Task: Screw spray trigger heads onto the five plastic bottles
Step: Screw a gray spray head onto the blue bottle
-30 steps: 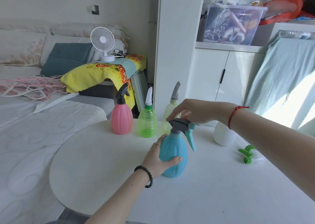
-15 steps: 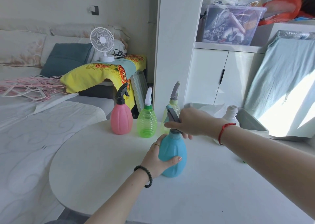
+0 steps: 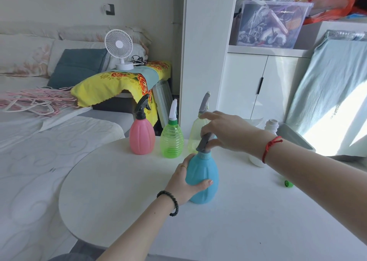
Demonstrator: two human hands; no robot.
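Note:
A blue bottle [image 3: 204, 177] stands upright on the white table [image 3: 123, 185], and my left hand [image 3: 184, 183] wraps around its left side. My right hand [image 3: 226, 131] pinches the grey trigger head [image 3: 203, 142] that sits on the bottle's neck. Behind them stand a pink bottle [image 3: 142, 136] with a black head, a green ribbed bottle [image 3: 171, 141] with a white head, and a pale yellow bottle [image 3: 196, 129] with a grey head. A white bottle [image 3: 271, 126] with a bare neck stands behind my right forearm. A loose green trigger head [image 3: 288, 183] peeks out beside that forearm.
A bed [image 3: 39, 151] lies left of the table. A grey bin [image 3: 294, 136] sits at the table's far right edge. White cabinets [image 3: 248, 85] and a hanging sheet [image 3: 327, 85] stand behind. A small fan [image 3: 119, 48] rests on a yellow floral cloth.
My right hand has turned the grey trigger head on the blue bottle: its nozzle pointed right a second ago and now points away. My left hand stays on the bottle.

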